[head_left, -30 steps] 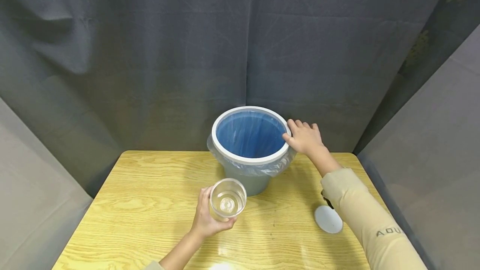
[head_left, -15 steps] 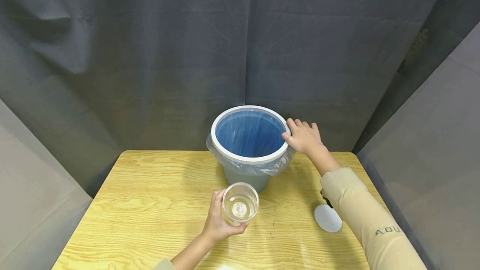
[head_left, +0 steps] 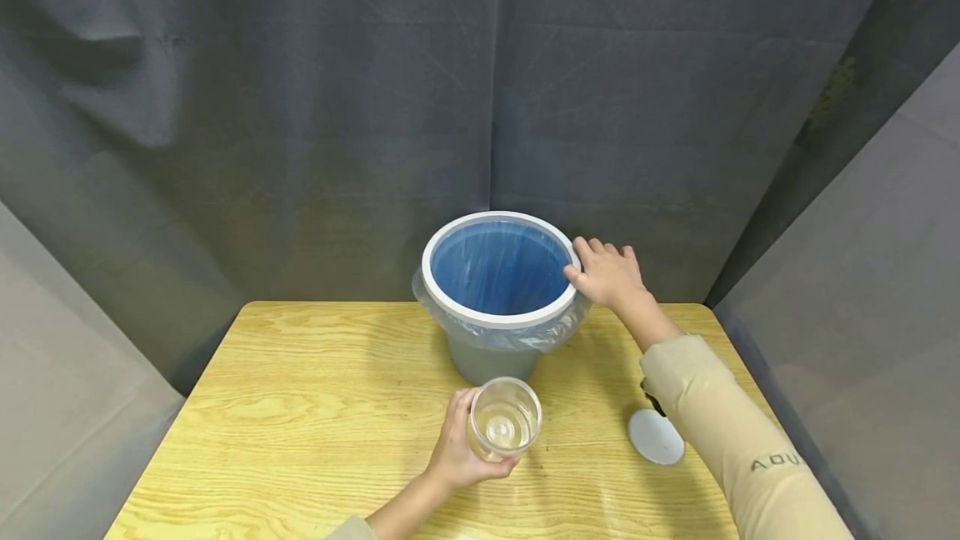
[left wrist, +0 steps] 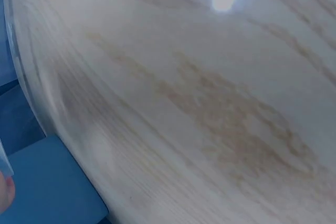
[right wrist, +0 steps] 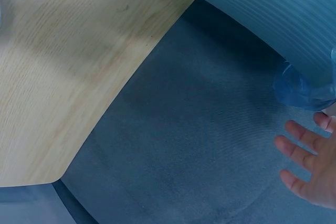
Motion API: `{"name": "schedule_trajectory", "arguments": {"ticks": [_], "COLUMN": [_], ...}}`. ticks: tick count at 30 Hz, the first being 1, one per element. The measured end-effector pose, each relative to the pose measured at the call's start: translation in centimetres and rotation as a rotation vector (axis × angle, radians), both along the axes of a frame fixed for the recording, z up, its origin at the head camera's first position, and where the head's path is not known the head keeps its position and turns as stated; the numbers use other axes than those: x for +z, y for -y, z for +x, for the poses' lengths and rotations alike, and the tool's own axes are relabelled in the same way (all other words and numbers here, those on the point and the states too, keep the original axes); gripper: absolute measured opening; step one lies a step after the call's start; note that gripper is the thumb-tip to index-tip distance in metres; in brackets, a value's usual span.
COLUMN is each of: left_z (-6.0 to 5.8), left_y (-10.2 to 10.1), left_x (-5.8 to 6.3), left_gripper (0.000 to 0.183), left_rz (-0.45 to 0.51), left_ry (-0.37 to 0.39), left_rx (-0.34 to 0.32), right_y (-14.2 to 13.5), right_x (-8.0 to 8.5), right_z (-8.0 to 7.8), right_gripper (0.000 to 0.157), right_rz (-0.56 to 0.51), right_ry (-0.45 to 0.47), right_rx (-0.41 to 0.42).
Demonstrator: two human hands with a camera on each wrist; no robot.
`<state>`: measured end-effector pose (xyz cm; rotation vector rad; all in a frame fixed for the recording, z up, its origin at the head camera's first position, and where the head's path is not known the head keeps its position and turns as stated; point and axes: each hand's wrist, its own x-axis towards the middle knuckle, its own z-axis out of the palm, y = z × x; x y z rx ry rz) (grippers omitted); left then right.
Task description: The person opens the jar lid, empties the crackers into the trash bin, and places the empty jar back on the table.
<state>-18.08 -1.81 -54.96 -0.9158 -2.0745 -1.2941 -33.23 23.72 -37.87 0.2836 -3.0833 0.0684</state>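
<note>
In the head view, my left hand (head_left: 459, 452) grips a clear plastic cup (head_left: 506, 417) from its left side. The cup stands mouth-up in front of the bin, and I see down to its base. In the left wrist view, only a fingertip (left wrist: 5, 192) shows at the left edge. My right hand (head_left: 611, 275) rests on the right side of the white rim of a trash bin (head_left: 489, 365), thumb at the rim. The right wrist view shows its fingers (right wrist: 302, 153) spread and fairly straight beside the bin. A clear bag lines the bin and hangs over its outside.
A round white disc (head_left: 656, 437) lies on the yellow wood-grain table (head_left: 300, 407) near my right forearm. Behind the bin hangs a dark grey curtain (head_left: 375, 123). Grey panels (head_left: 885, 315) stand at both sides. The bin sits close to the table's far edge.
My left hand has moved right and slightly toward the near side with the cup. My right hand and the bin stay almost where they were.
</note>
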Motion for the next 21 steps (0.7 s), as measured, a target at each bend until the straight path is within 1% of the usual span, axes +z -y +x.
{"name": "schedule_trajectory", "arguments": {"ticks": [4,8,11,15,18,21], "left_z": [0.3,0.5,0.7,0.9,1.0,0.9], "left_y": [-0.4,-0.7,-0.9,-1.2,-1.4,-1.6], "left_x": [-0.5,-1.0,-1.4,-1.6,-1.9,-2.2], "left_gripper": [0.092,0.093,0.093,0.092,0.091,0.091], "left_rz": [-0.008,-0.022,-0.027,-0.024,-0.023,-0.040], "left_ry": [0.026,0.059,0.112,0.160,0.177,0.164], "left_rx": [-0.011,-0.002,-0.004,-0.024,-0.041,-0.038], "right_y": [0.0,0.0,0.1,0.1,0.0,0.0], "right_x": [0.0,0.1,0.0,0.0,-0.1,-0.1], "right_z": [0.0,0.0,0.0,0.0,-0.1,-0.1], "right_gripper": [0.058,0.058,0.058,0.058,0.057,0.057], "right_rz": [0.000,0.001,-0.004,-0.009,-0.007,-0.004], "right_ry": [0.003,0.005,0.004,0.002,-0.002,-0.005], "right_rx": [-0.003,-0.002,-0.002,-0.003,-0.002,-0.002]}}
